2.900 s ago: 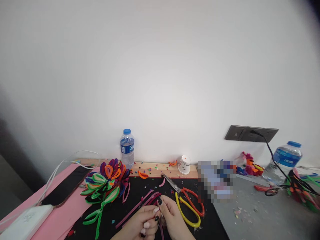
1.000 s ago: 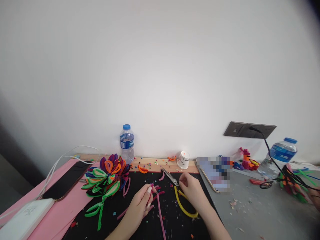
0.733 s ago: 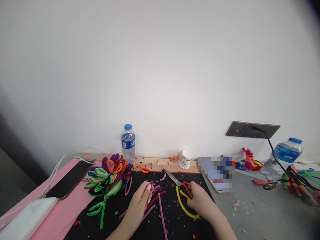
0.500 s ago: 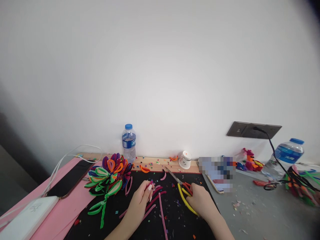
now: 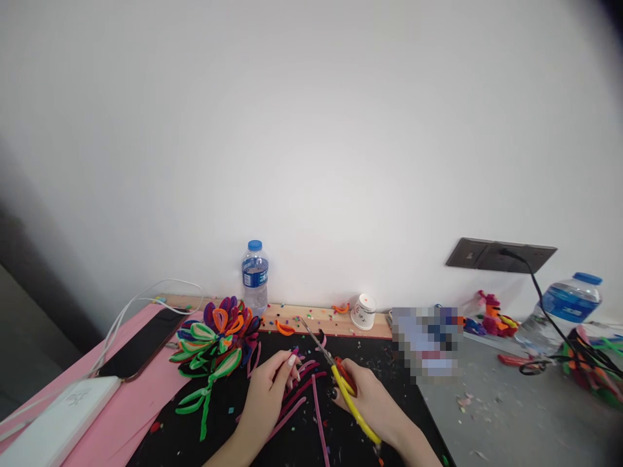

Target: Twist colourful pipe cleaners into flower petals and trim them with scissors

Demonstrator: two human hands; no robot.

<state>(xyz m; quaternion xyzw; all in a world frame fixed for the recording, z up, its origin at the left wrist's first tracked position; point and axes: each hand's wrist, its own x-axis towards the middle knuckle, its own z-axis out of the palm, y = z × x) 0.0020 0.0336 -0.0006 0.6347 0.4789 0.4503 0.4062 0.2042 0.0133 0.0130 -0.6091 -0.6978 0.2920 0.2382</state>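
Note:
My left hand (image 5: 268, 389) is closed in a pinch over the black mat (image 5: 360, 428), with a small purple-pink pipe cleaner piece (image 5: 295, 351) at its fingertips. My right hand (image 5: 363, 395) grips scissors (image 5: 332, 360) by their yellow and orange-red handles; the long metal blades point up and left, away from me. Several loose pink pipe cleaners (image 5: 320, 415) lie on the mat between and below my hands. A short curved pink piece (image 5: 323, 339) rests by the blades. Left of my left hand is a many-coloured pipe cleaner flower (image 5: 221, 337) with a green stem.
A water bottle (image 5: 255, 279) and a white paper cup (image 5: 364, 312) stand along the wall. Pink sheets (image 5: 156, 392), a dark phone (image 5: 141, 344) and a white power bank (image 5: 63, 421) lie at left. To the right are a blurred-out phone (image 5: 428, 344), another bottle (image 5: 567, 305) and a black cable (image 5: 540, 295).
My right hand has moved left with the scissors, bringing the blades nearer to my left hand. The left hand keeps its pinch. The view has shifted slightly.

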